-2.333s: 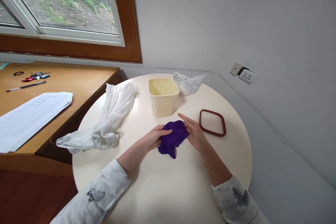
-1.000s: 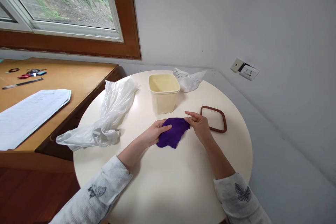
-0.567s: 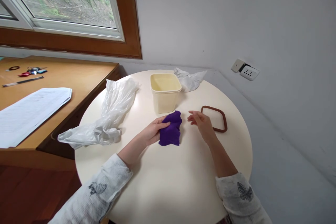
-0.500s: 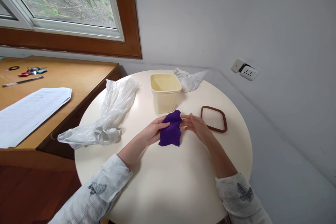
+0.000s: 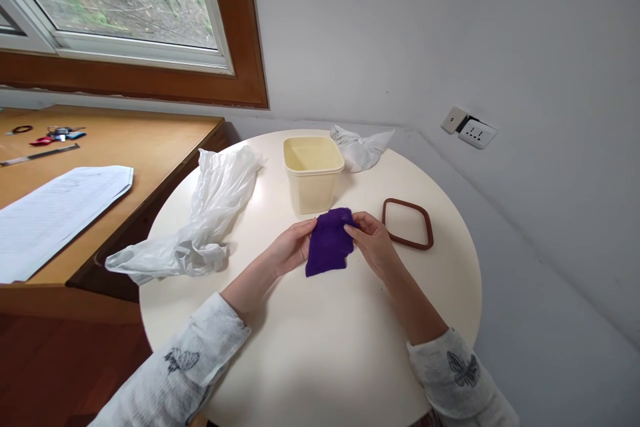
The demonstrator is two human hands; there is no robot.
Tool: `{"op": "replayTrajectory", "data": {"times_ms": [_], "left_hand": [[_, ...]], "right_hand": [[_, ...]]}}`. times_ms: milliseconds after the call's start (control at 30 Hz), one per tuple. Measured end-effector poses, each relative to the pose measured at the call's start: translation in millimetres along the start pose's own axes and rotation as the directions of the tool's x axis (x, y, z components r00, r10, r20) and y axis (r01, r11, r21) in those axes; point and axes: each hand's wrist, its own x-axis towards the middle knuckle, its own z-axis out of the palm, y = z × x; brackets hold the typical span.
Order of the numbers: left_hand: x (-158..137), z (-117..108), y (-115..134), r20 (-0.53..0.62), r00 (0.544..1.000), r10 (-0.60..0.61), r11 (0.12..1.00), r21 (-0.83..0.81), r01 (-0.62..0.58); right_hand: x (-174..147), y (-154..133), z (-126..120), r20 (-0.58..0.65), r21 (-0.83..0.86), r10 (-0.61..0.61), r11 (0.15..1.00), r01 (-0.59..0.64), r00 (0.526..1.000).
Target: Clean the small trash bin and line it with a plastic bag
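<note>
A small purple cloth [image 5: 327, 243] with uneven edges hangs between my two hands above the round table. My left hand [image 5: 293, 245] pinches its upper left edge. At the upper right edge, my right hand [image 5: 371, 240] grips it between thumb and fingers. Just beyond the cloth stands a cream plastic bin [image 5: 313, 187], upright with its top uncovered. A brown rounded-square frame [image 5: 429, 230] lies flat on the table, right of my right hand.
On the round white table [image 5: 320, 347], a crumpled clear plastic bag [image 5: 215, 213] lies at left and another whitish bag [image 5: 363, 147] behind the bin. A wooden desk [image 5: 165, 137] at left holds papers [image 5: 65, 213], keys [image 5: 60, 135] and a pen [image 5: 40, 155]. A wall socket [image 5: 477, 133] is at right.
My right hand has closed on the cloth's right edge, where before its fingers were spread beside it. The cloth is now more spread out, and my left hand's hold has shifted to its edge.
</note>
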Motion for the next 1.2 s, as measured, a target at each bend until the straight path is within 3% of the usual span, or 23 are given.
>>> {"op": "replayTrajectory", "data": {"times_ms": [200, 400, 733, 1000, 1100, 1200], "left_hand": [[0.7, -1.5, 0.7, -0.031, 0.998, 0.055, 0.998, 0.038, -0.054], [-0.4, -1.6, 1.0, -0.029, 0.997, 0.075, 0.996, 0.04, -0.074], [0.2, 1.1, 1.4, 0.018, 0.991, 0.13, 0.991, 0.031, -0.131], [-2.0, 4.2, -1.8, 0.018, 0.999, 0.041, 0.993, 0.111, -0.043], [-2.6, 4.8, -1.1, -0.011, 0.998, 0.066, 0.994, 0.093, -0.065], [-2.6, 5.2, 1.1, -0.039, 0.993, 0.109, 0.993, 0.045, -0.107]], "right_hand": [[-0.5, -3.2, 0.9, -0.032, 0.072, 0.024, 0.997, -0.022, 0.999], [0.0, -0.4, -1.0, -0.066, 0.036, -0.034, 0.999, 0.036, 0.997], [-1.3, -2.7, -0.2, 0.038, 0.072, -0.017, 0.997, 0.014, 0.999], [-4.2, -4.5, 3.1, 0.07, 0.079, -0.04, 0.996, 0.034, 0.997], [-3.6, -1.8, 3.3, 0.08, 0.117, 0.021, 0.993, -0.031, 0.997], [-2.5, 2.4, 4.5, 0.126, 0.134, 0.154, 0.976, -0.17, 0.98]]}}
